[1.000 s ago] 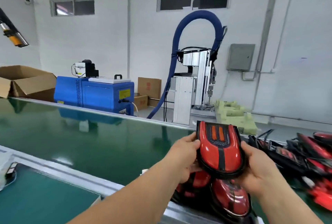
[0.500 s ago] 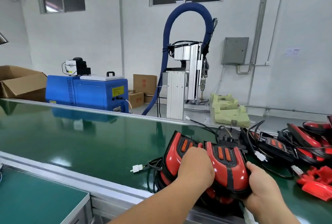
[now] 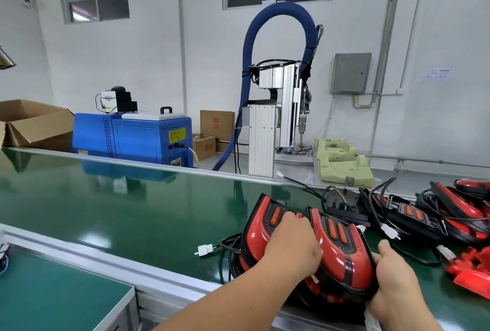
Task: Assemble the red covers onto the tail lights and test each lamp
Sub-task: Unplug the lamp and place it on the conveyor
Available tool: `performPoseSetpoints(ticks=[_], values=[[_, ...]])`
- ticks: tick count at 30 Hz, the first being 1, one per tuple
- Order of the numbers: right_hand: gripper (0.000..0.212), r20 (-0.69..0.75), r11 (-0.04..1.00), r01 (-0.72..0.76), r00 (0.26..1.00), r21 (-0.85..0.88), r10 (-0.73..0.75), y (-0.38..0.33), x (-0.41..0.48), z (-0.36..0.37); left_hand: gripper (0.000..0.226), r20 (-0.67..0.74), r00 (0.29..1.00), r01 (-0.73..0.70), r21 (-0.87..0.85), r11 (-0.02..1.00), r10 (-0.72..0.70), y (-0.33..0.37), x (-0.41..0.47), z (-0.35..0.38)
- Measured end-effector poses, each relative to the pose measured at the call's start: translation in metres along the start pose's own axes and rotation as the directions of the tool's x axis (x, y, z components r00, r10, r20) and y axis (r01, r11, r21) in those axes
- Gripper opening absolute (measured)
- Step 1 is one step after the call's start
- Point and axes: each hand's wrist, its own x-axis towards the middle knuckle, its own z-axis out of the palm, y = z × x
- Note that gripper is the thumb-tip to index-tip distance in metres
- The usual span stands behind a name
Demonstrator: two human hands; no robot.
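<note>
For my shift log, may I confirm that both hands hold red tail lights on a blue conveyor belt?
Not quite: the head view shows the conveyor belt is green, not blue. The left hand and right hand do hold red tail lights on it.

Nothing fully legible from this standpoint. Tall brown cardboard box point(image 3: 217, 123) at the rear wall: two red printed characters, blurred. Small brown cardboard box point(image 3: 204, 147) beside it: red characters (equally unreadable). Yellow rectangular label point(image 3: 176, 135) on the blue metal cabinet point(image 3: 138, 139): dark print, illegible. White paper notice point(image 3: 438, 75) on the right wall: blue writing, illegible.
</note>
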Motion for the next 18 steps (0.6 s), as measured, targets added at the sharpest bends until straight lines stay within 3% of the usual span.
performPoseSetpoints(ticks=[6,18], values=[[0.047,-0.05,1.0,-0.006,0.999,0.012,0.007,0.001,0.003,-0.003,0.027,-0.072,0.997,-0.046,-0.039,0.998,0.043,0.001,-0.001,0.004],[0.032,0.058,0.999,0.005,0.998,-0.043,-0.003,-0.017,0.014,-0.032,0.01,0.099,0.995,0.022,-0.111,0.994,-0.011,0.018,-0.003,0.022]])
